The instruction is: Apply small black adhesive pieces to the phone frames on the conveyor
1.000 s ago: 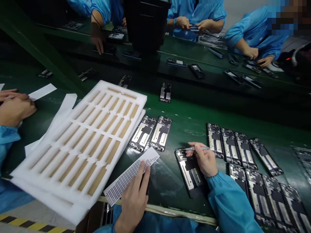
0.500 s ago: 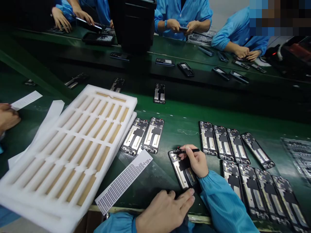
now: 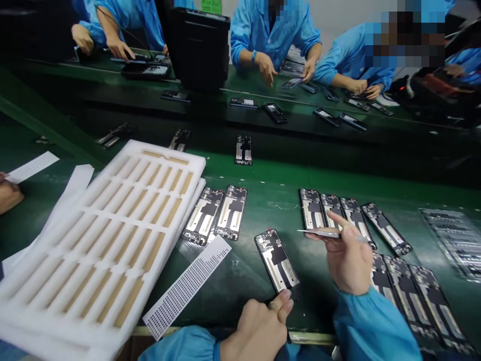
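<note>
Lower centre: left hand (image 3: 259,326) touches a phone frame (image 3: 277,260), whether pinching I cannot tell. Right of centre: right hand (image 3: 351,258) pinches tweezers (image 3: 328,232); dipping could make the tip scratch nearby frames (image 3: 311,208).

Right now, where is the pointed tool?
In the head view, the tool sits right of centre in the right hand, near a row of opened phones.

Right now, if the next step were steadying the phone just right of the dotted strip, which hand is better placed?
Probably the left hand: it is at the phone's lower end, seemingly touching it. The right hand holds tweezers, off to the right.
</note>
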### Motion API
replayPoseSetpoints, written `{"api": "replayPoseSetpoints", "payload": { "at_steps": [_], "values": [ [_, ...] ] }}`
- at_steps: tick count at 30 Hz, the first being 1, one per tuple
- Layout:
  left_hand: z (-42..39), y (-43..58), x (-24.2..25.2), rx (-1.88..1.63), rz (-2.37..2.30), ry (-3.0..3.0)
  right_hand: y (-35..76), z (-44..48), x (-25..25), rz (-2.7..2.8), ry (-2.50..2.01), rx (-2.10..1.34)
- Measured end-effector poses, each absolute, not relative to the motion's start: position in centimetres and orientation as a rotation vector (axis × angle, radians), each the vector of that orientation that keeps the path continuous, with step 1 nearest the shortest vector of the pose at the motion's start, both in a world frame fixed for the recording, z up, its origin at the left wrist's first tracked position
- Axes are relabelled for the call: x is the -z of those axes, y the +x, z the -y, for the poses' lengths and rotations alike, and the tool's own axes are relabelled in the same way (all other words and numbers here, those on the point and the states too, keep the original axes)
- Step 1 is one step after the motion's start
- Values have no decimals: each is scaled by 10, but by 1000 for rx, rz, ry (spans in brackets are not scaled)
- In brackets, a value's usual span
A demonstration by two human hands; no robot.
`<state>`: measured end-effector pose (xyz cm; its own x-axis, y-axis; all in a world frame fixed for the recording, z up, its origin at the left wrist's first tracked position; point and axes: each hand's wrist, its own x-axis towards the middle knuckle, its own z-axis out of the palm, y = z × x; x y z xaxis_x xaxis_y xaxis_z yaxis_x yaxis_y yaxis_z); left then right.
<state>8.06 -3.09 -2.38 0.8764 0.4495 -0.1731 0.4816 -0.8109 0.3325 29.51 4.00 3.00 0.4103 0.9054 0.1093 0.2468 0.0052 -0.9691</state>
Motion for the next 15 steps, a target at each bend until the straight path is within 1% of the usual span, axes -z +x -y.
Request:
{"api": "replayPoseSetpoints", "payload": {
  "at_steps": [2, 5, 7, 10, 12, 15],
  "values": [
    [34, 87, 28, 114, -701, 2701, 307, -34, -41, 904, -1496, -835],
    [35, 87, 18, 55, -734, 2737, 310, -17, -39, 1010, -1626, -963],
    [31, 77, 5, -151, -808, 2700, 300, -4, -24, 1273, -1821, -870],
    [20, 49, -13, -666, -1103, 2391, 280, 13, 8, 1661, -2072, -589],
    [13, 25, -21, -900, -1334, 2101, 273, 17, 25, 1747, -2073, -507],
    [8, -6, -23, -1050, -1576, 1747, 278, -8, 31, 1735, -1967, -481]
  ]
}}
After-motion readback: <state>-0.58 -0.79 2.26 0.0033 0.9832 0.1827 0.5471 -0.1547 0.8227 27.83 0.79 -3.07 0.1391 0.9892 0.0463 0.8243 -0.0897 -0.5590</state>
